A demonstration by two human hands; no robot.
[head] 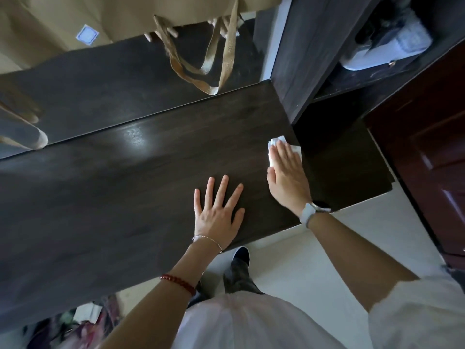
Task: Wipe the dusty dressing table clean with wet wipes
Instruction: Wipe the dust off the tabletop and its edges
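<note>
**Wipe is right up against the cabinet side, watch that corner**

So the right hand (286, 170) is flat, fingers straight, pressing a white wet wipe (275, 144) onto the dark wood desk (125, 197) near its back right corner. The wipe is bunched a bit at the top and looks like it's touching or just beside the tall cabinet panel (302, 59) that rises at the desk's right end. The left hand (217, 212) is spread open, palm down on the desk near the front edge, holding nothing, just bracing.

What could go wrong, my guess:
- With only a flat palm on it, the wipe can roll up or slip out from under the fingers, and then you're just smearing skin over the wood.
- Pushing further right jams the fingertips into the cabinet panel, and the seam there probably keeps its dust.
- The bracing palm could leave prints on the desk.
- The beige bag straps (211, 66) seen in the mirror (75, 91) at the back edge look like they hang low, so a long stroke toward the back might snag them. Can't tell how near they really are.

Room-wise: loads of open desk to the left, all bare dark wood. The right is blocked by the panel, the back by the mirror. The front edge drops to pale floor (302, 260), so a wipe pulled forward just falls off.
</note>
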